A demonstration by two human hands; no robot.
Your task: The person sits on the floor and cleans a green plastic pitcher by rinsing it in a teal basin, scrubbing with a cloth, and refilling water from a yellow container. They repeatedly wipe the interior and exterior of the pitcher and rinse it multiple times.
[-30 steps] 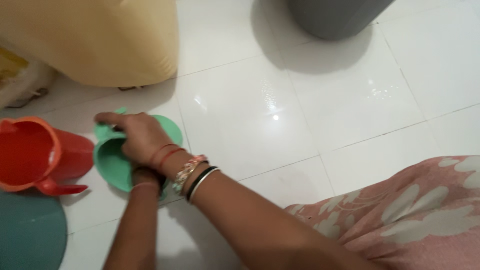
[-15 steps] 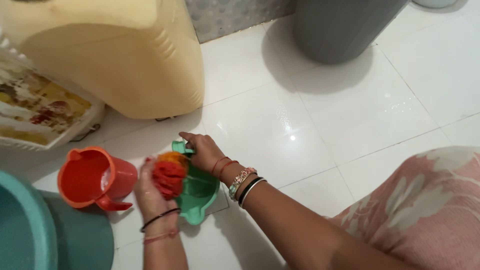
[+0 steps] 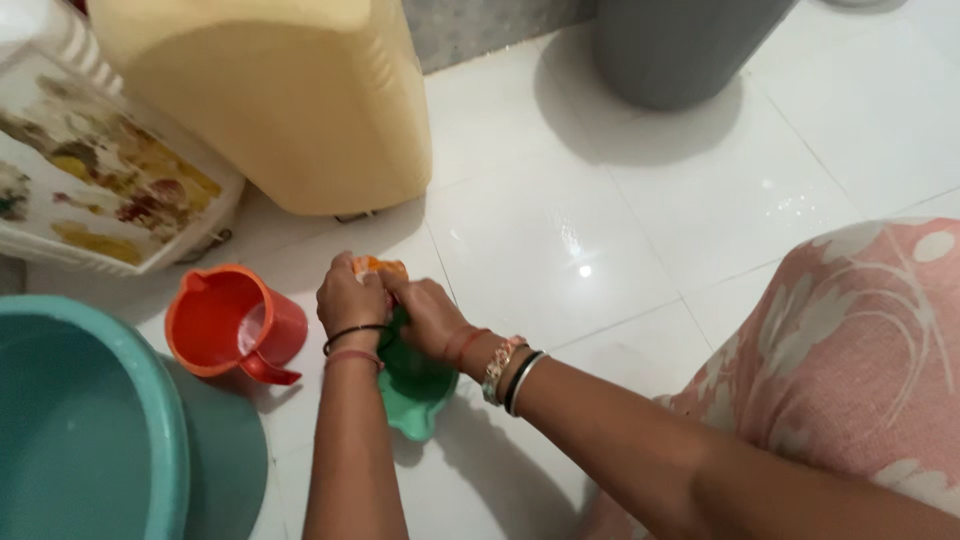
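Both my hands meet over a green plastic mug that lies on the white tiled floor. My left hand and my right hand together grip an orange and red cloth, of which only a small bunched part shows above my fingers. The cloth is held just above the green mug. An orange plastic jug stands just left of my left hand.
A large teal tub fills the lower left. A cream plastic container and a white patterned box stand behind. A grey bin is at the top. My knee in pink patterned fabric is at right.
My left hand has lifted the bunched cloth off the green mug and closed on it. My right hand left the mug's rim and joined it on the cloth. The view shifted slightly.
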